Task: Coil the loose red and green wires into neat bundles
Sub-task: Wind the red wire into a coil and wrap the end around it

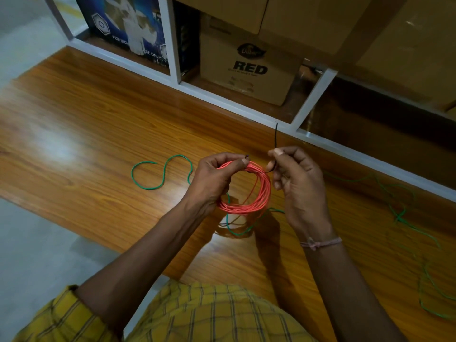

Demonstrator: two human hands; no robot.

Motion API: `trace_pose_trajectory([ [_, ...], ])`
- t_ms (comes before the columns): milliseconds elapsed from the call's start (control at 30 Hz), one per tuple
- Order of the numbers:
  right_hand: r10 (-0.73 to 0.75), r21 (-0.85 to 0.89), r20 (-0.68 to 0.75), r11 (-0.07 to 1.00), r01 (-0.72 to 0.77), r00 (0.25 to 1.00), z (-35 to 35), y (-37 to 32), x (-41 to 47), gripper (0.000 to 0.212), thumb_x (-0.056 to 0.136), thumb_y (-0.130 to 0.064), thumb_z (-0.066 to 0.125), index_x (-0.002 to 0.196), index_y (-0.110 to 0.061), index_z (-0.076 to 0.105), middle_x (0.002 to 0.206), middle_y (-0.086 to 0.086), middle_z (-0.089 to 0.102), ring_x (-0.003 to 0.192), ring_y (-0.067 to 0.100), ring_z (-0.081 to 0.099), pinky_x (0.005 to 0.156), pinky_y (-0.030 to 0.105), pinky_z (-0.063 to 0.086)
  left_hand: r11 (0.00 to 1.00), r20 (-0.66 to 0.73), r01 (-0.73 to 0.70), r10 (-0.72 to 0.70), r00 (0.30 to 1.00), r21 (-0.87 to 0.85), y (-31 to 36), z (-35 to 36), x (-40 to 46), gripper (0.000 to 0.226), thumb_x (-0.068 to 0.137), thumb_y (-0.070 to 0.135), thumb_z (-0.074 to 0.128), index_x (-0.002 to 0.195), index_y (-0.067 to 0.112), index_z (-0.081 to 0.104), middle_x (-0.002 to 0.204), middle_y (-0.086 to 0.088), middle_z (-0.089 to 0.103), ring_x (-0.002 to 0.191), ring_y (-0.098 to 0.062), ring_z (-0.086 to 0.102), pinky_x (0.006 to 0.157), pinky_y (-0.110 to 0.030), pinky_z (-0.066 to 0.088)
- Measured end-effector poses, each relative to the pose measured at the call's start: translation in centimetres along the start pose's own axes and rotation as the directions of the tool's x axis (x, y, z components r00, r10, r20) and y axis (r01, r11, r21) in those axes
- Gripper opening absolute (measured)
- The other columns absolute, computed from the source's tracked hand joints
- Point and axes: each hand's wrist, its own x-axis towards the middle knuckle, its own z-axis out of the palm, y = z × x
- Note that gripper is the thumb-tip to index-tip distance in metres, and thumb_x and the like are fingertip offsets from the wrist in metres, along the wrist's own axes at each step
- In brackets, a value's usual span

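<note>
A yellow checked shirt [209, 314] fills the bottom of the view, and from it two bare forearms reach forward over a glossy wooden table [86, 114]. The left hand [217, 178] holds the red wire coil [256, 191] above the table; its fingers are curled around the left side of the ring, and the thumb and forefinger pinch the top of the coil where one end of a thin black tie [274, 146] meets it. The right hand [296, 178] is just beside the coil on the right; its thumb and forefinger pinch the black tie, whose free end stands up above the fingers, while the other fingers are loosely bent. A pink thread bracelet [320, 242] sits on the right wrist. The green wire [158, 178] lies loose on the table, with curves to the left of the hands, under the coil, and far to the right. Behind the table, a white shelf frame [172, 38] holds a cardboard box [249, 70] printed with "RED".
</note>
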Motion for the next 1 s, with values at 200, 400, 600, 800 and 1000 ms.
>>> trace_pose_trajectory([
  [200, 0.011, -0.056, 0.049, 0.998, -0.008, 0.999, -0.02, -1.30, -0.70, 0.021, 0.103, -0.009, 0.060, 0.083, -0.010, 0.066, 0.070, 0.006, 0.058, 0.056, 0.011, 0.043, 0.049, 0.022, 0.033, 1.000, 0.003, -0.012, 0.012, 1.000, 0.004, 0.28, 0.10, -0.31, 0.009, 0.094, 0.019, 0.079, 0.096, 0.010, 0.078, 0.054, -0.001, 0.039, 0.040, -0.010, 0.025, 0.039, -0.019, 0.020],
  [400, 0.084, -0.248, 0.029, 0.966, -0.074, 0.996, 0.54, -1.04, -1.06, 0.018, 0.096, -0.001, 0.065, 0.079, 0.004, 0.069, 0.061, 0.010, 0.051, 0.043, 0.003, 0.040, 0.042, 0.013, 0.032, 0.992, 0.014, -0.104, 0.104, 0.995, 0.078, 0.33, 0.30, -0.22, 0.020, 0.098, 0.015, 0.075, 0.108, -0.003, 0.076, 0.046, 0.013, 0.047, 0.039, -0.004, 0.028, 0.040, -0.019, 0.023],
  [600, 0.118, -0.250, 0.002, 0.961, -0.114, 0.993, 0.72, -1.09, -0.83, 0.016, 0.094, 0.000, 0.064, 0.080, 0.006, 0.069, 0.060, 0.010, 0.050, 0.041, 0.004, 0.038, 0.041, 0.013, 0.030, 0.978, 0.055, -0.196, 0.192, 0.980, 0.072, 0.39, 0.91, -0.71, 0.021, 0.100, 0.000, 0.069, 0.115, -0.015, 0.071, 0.050, 0.019, 0.062, 0.043, 0.010, 0.054, 0.048, -0.004, 0.038],
  [800, 0.131, -0.239, -0.002, 0.963, -0.127, 0.991, 0.80, -1.06, -0.85, 0.016, 0.094, 0.001, 0.064, 0.080, 0.008, 0.069, 0.059, 0.010, 0.050, 0.039, 0.004, 0.037, 0.040, 0.014, 0.030, 0.969, 0.012, -0.223, 0.223, 0.975, 0.106, 0.18, 0.75, -0.72, 0.011, 0.096, 0.003, 0.075, 0.105, -0.001, 0.080, 0.088, 0.003, 0.080, 0.065, 0.008, 0.065, 0.061, -0.007, 0.045],
  [1000, 0.139, -0.239, -0.012, 0.961, -0.138, 0.990, 0.72, -0.99, -0.77, 0.017, 0.093, 0.001, 0.064, 0.078, 0.006, 0.068, 0.059, 0.011, 0.051, 0.039, 0.005, 0.036, 0.039, 0.015, 0.029, 0.966, 0.023, -0.231, 0.230, 0.973, 0.120, 0.02, 0.64, -0.53, 0.010, 0.095, 0.008, 0.078, 0.104, 0.006, 0.082, 0.101, -0.001, 0.084, 0.097, -0.010, 0.077, 0.084, -0.020, 0.055],
])
